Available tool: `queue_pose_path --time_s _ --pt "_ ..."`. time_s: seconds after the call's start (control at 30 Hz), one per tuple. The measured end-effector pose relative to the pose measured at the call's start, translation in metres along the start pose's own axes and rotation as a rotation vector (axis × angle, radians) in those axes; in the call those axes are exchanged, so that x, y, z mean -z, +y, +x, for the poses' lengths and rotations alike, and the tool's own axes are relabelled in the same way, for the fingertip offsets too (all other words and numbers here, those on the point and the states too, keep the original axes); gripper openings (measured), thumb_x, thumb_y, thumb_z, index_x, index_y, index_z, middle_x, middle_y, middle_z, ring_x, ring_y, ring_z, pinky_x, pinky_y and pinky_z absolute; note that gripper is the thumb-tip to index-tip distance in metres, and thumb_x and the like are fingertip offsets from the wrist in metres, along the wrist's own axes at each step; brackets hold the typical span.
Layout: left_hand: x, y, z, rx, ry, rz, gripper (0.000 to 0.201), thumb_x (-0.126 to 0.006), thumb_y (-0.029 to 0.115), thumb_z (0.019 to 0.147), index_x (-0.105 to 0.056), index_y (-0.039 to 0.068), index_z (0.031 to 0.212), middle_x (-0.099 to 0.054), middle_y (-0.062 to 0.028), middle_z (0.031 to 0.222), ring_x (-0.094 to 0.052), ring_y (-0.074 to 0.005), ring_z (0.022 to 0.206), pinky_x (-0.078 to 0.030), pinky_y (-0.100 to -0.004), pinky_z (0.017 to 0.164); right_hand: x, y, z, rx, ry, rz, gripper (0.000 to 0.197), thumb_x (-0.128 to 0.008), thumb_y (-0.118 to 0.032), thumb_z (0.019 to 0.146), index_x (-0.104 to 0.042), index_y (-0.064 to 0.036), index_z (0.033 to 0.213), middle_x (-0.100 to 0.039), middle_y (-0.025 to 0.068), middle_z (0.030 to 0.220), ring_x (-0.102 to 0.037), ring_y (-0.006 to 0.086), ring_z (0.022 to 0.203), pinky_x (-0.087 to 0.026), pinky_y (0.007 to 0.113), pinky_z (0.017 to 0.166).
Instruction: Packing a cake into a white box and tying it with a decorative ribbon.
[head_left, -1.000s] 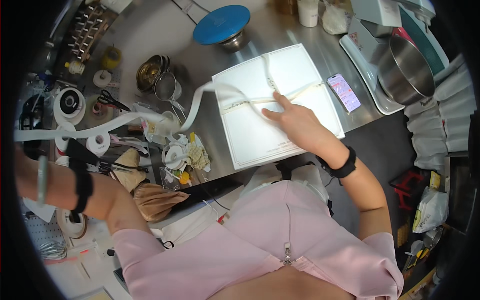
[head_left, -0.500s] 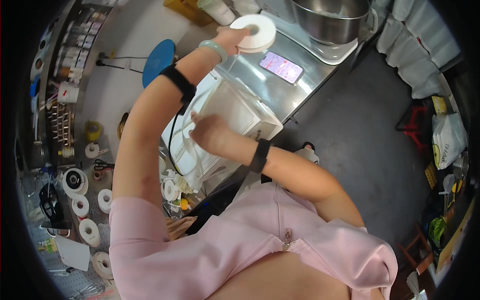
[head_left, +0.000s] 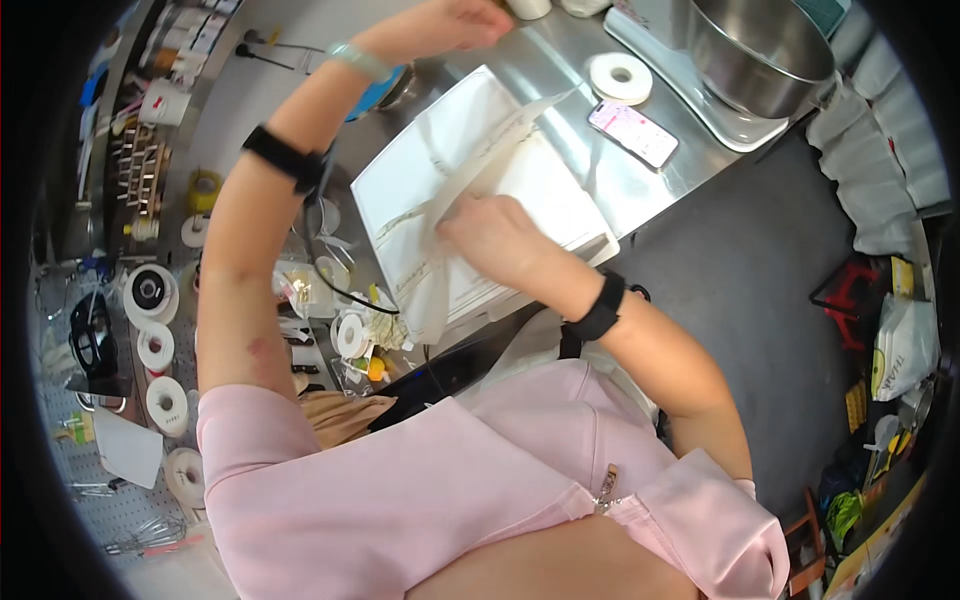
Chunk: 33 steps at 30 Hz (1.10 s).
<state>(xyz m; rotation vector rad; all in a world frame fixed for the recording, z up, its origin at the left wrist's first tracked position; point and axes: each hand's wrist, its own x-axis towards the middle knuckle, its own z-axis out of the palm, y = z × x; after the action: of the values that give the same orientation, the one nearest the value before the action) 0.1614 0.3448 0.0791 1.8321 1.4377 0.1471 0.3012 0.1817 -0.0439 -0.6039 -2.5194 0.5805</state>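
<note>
A wide, sheer white ribbon with faint print stretches across a white box on the steel worktop. My right hand is closed on it over the box, and the ribbon's lower part hangs down past the near side. Its far end narrows toward a white ribbon roll lying flat on the worktop. My left hand, partly cut off by the upper edge, is in the air beyond the box's far left corner. Its fingers are loosely extended and slightly blurred, with nothing visible in them.
A phone with a lit screen lies beside the roll. Behind them stands a mixer with a steel bowl. Ribbon rolls hang on the pegboard at left. Small tools and decorations clutter the worktop's left part. A dark cable trails from my left wrist strap.
My left hand has let go of the ribbon roll, which now lies by the phone, and has moved up and left. My right hand has moved right with the ribbon, over the box.
</note>
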Motion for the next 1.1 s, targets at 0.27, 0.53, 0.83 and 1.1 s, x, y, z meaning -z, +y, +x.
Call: queue_pose_path --time_s 0.27,0.53,0.83,1.1 --pt "-0.073 -0.064 -0.127 -0.388 0.127 0.539 0.031 -0.07 0.0 0.065 -0.061 0.006 0.094 -0.058 -0.0083 0.098 -0.052 -0.0264 0.099 -0.034 -0.0356 0.094 0.006 -0.005 0.0 -0.051 -0.01 -0.022 0.019 -0.054 -0.007 0.074 -0.067 -0.0104 0.087 -0.057 0.013 0.091 -0.063 0.0274 0.079 -0.051 0.036 0.068" --pt "-0.09 -0.058 -0.112 -0.25 0.051 0.2 0.02 -0.064 -0.005 0.068 -0.057 -0.001 0.086 -0.06 -0.012 0.082 -0.058 -0.0256 0.08 -0.045 -0.0308 0.075 0.012 -0.011 -0.003 -0.089 -0.031 -0.015 0.023 -0.056 0.002 0.068 -0.066 -0.0082 0.087 -0.058 0.0101 0.089 -0.06 0.0274 0.084 -0.05 0.036 0.073" --pt "-0.079 -0.06 -0.102 -0.044 -0.058 0.109 0.017 -0.07 0.007 0.071 -0.062 -0.005 0.079 -0.063 -0.0095 0.072 -0.056 -0.0142 0.067 -0.045 -0.026 0.066 0.049 -0.019 -0.07 -0.154 0.171 0.517 0.013 -0.056 0.003 0.063 -0.059 -0.006 0.073 -0.055 0.0073 0.079 -0.052 0.0258 0.077 -0.043 0.034 0.065" --pt "-0.079 -0.056 -0.102 0.124 -0.098 -0.06 0.014 -0.071 0.004 0.072 -0.061 -0.004 0.077 -0.062 -0.0048 0.071 -0.053 -0.008 0.067 -0.044 -0.0218 0.065 0.048 0.024 -0.233 -0.781 0.01 1.467 0.036 -0.052 0.013 0.067 -0.064 -0.0013 0.098 -0.062 0.0099 0.09 -0.057 0.0172 0.08 -0.044 0.03 0.073"
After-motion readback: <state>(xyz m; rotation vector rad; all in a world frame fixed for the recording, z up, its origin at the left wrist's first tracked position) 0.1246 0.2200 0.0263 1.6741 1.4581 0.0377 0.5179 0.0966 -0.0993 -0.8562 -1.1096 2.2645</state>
